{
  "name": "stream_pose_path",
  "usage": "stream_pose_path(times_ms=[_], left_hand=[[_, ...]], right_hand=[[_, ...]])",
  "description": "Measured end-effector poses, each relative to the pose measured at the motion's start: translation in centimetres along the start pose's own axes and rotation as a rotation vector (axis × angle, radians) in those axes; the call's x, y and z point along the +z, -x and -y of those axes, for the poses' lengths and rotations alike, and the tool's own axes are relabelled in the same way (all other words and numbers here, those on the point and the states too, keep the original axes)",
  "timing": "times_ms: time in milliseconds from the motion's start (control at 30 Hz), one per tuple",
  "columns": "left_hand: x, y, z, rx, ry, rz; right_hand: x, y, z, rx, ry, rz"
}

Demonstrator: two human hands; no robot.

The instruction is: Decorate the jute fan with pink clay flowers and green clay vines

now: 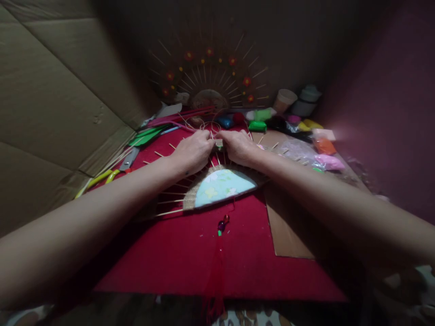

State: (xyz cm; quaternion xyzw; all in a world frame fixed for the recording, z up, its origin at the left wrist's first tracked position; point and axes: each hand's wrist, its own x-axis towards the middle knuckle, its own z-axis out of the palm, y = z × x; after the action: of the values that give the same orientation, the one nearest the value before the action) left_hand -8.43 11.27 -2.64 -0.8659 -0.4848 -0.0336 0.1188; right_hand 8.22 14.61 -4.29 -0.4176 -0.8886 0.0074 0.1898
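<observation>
A half-round fan lies in front of me, with a light-blue, flower-patterned centre (222, 186), a woven straw band (191, 194) around it and thin sticks fanning outward. Over the middle sticks, my left hand (194, 151) is closed in a pinch at a stick. My right hand (241, 147) is pinched closed just beside it, its fingertips partly hidden. Between the fingertips shows a small pale-greenish piece (219, 144), too small to name. Below the fan lies a red tassel (217, 267) with dark and amber beads (222, 222).
A red board (163, 258) covers the work surface, with cardboard (288, 231) at right. Yellow-handled scissors (127, 160) lie left. Behind are clay packets (257, 126), a cup (284, 100) and a larger fan (209, 97) with red flowers. A cardboard wall (61, 86) stands left.
</observation>
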Motion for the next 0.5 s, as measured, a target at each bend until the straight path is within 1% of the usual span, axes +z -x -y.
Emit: stream_pose_path(times_ms=[67, 167, 233, 400, 500], left_hand=[[0.0, 0.0, -0.2, 0.016, 0.008, 0.018], [0.1, -0.1, -0.5, 0.002, 0.007, 0.066], [0.1, -0.1, -0.6, -0.002, 0.009, 0.078], [0.4, -0.2, -0.4, 0.002, 0.037, 0.070], [0.7, -0.5, -0.1, 0.014, 0.106, 0.080]], right_hand=[[0.0, 0.0, 0.0, 0.002, -0.007, -0.010], [-0.1, -0.1, -0.1, 0.006, -0.008, -0.011], [-0.5, -0.2, -0.2, 0.032, -0.015, -0.023], [-2.1, 0.4, -1.0, 0.163, -0.076, -0.112], [-3.0, 1.2, -1.5, 0.244, -0.127, -0.129]])
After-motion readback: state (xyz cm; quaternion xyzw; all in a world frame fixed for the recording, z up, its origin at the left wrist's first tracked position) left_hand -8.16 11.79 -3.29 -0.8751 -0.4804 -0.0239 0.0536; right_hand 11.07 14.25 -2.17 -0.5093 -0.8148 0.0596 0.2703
